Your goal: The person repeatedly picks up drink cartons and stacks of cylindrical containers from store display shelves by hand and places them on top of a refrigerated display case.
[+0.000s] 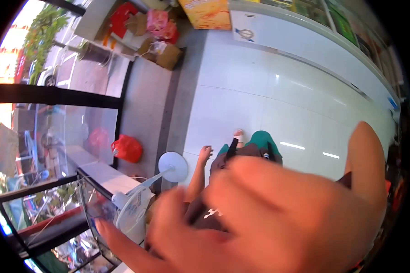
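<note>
Very close to the camera and blurred, my right hand [278, 214] covers much of the lower right. Its middle fingers are curled, while one digit stretches to the lower left and another stands up at the right. I see nothing held in it, though the palm side is partly hidden. My left hand [206, 152] hangs small and low beside my body, its fingers loosely bent and apparently holding nothing. Below me are my dark shirt [205, 220], green shorts [262, 137] and part of one foot [238, 133]. A white fan [134, 211] stands left of my right hand.
The fan's round base [173, 166] rests on the floor near a red plastic bag [127, 149]. Glass panes in black frames [54, 94] line the left. Cardboard boxes [168, 57] and bags are piled at the upper left. A long white counter [305, 43] runs along the upper right.
</note>
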`<state>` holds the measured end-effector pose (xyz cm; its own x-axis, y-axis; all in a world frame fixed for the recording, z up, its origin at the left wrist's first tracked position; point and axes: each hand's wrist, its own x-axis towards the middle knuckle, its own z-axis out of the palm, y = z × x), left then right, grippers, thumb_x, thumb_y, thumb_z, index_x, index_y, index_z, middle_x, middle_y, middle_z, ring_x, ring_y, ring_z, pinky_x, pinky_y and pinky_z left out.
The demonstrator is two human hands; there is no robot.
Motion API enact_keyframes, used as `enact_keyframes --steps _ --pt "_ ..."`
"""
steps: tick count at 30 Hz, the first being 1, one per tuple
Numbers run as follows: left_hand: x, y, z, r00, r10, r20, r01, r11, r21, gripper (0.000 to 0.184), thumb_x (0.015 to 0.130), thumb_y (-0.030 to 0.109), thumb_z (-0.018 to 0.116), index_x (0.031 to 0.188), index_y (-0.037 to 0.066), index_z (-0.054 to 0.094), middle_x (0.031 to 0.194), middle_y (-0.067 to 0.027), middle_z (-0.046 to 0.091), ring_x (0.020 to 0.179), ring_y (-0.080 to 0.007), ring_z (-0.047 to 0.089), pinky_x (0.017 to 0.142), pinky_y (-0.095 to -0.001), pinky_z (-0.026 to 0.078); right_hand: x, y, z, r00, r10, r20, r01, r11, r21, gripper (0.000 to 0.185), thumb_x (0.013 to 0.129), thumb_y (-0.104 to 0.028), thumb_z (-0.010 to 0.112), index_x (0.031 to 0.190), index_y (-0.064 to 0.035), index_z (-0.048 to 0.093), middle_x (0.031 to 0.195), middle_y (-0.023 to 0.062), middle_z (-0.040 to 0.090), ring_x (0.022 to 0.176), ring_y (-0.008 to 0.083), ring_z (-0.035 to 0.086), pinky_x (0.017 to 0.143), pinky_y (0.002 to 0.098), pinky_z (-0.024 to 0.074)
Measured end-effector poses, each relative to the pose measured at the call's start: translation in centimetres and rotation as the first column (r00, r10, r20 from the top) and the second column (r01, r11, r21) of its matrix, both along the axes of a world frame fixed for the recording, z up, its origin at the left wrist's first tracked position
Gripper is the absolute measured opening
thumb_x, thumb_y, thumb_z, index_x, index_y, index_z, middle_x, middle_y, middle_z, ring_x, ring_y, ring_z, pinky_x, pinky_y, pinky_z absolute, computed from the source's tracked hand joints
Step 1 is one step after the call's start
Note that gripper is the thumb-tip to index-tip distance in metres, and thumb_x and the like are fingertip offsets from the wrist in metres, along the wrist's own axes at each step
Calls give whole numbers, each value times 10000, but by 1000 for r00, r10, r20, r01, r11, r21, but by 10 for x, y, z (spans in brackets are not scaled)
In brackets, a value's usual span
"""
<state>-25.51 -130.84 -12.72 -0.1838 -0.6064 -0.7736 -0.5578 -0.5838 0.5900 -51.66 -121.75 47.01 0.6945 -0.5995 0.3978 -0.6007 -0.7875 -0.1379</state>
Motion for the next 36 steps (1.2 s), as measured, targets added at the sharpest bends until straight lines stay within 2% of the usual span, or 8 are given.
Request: enact_keyframes --steps 9,12,16,18,20,26,34,36 --pt "-111 -165 -8 981 154 -120 -151 988 31 363 879 358 504 1132 100 539 976 -68 638 787 -160 598 624 -286 435 -168 -149 -61 979 -187 81 159 948 275 463 733 -221 636 1193 -195 600 758 -35 543 630 129 523 494 268 421" --pt "-161 -218 0 966 197 -167 -189 980 62 388 867 363 514 1153 100 527 1011 -69 624 806 -179 596 648 -325 450 -225 -205 -194 572 -729 378 50 490 870 466 883 -199 561 1317 -78 439 870 79 605 705 167 585 631 278 470" --pt "-249 -330 1 999 33 -40 -25 984 176 428 866 366 506 1190 86 504 1065 -97 617 884 -233 608 709 -382 470 -290 -249 -483 -56 -987 151 773 53 632 428 813 -258 645 1159 -26 547 892 146 629 728 156 611 648 281 488" --pt "-286 -382 27 986 -134 -100 143 986 90 440 871 380 492 1190 78 501 1069 -96 613 872 -236 607 704 -372 467 -307 -288 -502 -257 -957 134 468 -2 884 418 799 -262 652 1128 -22 560 876 152 632 724 171 622 648 292 495" --pt "-316 -415 44 928 -179 -327 174 984 -47 420 881 355 493 1193 73 499 1053 -92 611 858 -222 595 685 -343 460 -324 -295 -484 -401 -911 90 106 52 993 388 794 -265 634 1083 -12 579 848 148 642 687 197 637 637 320 504" --pt "-501 -522 131 817 -305 -489 277 952 -131 375 924 289 447 1204 44 493 1069 -104 602 922 -214 589 757 -317 460 -435 -433 -379 -203 -958 201 488 79 869 472 815 -315 634 1198 -67 512 1023 159 563 770 259 609 699 338 491" --pt "-705 -598 146 564 -152 -811 614 734 289 463 936 417 375 1239 86 487 1199 -99 549 1086 -229 534 901 -352 403 -568 -582 -328 -182 -913 366 923 -30 384 613 780 -315 665 1273 -38 430 1157 198 458 1029 346 472 832 415 423" --pt "-741 -613 155 666 83 -742 579 569 584 497 934 435 339 1261 85 469 1220 -96 532 1114 -255 516 925 -367 388 -596 -623 -305 -355 -888 291 930 -301 212 674 746 -352 685 1285 -40 428 1151 206 442 1030 373 431 840 451 387"
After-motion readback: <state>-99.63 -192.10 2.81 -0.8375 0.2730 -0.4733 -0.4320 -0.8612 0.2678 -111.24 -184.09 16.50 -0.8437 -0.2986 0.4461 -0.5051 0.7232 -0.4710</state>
